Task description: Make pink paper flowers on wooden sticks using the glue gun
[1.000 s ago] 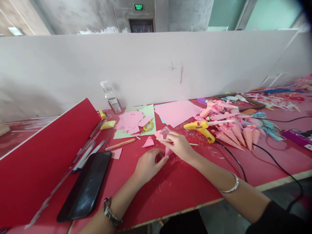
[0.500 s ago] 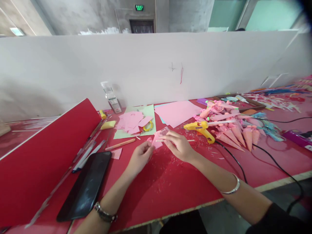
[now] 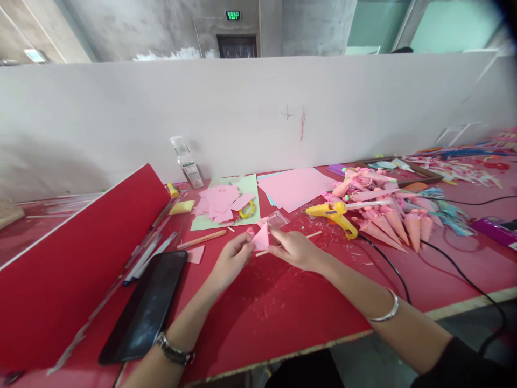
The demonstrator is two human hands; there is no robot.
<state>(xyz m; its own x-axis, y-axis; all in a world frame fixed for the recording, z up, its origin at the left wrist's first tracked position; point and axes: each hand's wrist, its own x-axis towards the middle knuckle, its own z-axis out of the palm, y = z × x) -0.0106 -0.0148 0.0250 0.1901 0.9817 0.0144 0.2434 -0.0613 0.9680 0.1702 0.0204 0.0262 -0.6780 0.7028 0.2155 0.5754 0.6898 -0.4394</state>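
Between my hands is a small folded pink paper piece point(image 3: 261, 238), pointed at the top. My left hand point(image 3: 235, 257) pinches its left edge. My right hand point(image 3: 297, 249) has its fingers closed on the right side of the paper. A thin pale stick point(image 3: 313, 235) passes beneath my right hand, its other end showing left of the fingers. A clear plastic piece point(image 3: 278, 218) lies just beyond the paper. Pink paper cutouts point(image 3: 218, 200) and yellow-handled scissors point(image 3: 247, 210) rest on a light green sheet point(image 3: 202, 222).
A yellow glue gun point(image 3: 337, 215) lies to the right beside a pile of pink cones point(image 3: 383, 223), its black cord trailing to the table edge. A black tablet point(image 3: 145, 307), a red board point(image 3: 81, 269) and a bottle point(image 3: 189, 167) stand or lie at the left.
My right fingers have come down from above the paper and closed on its right side. The folded paper now shows a raised point. The view has shifted slightly.
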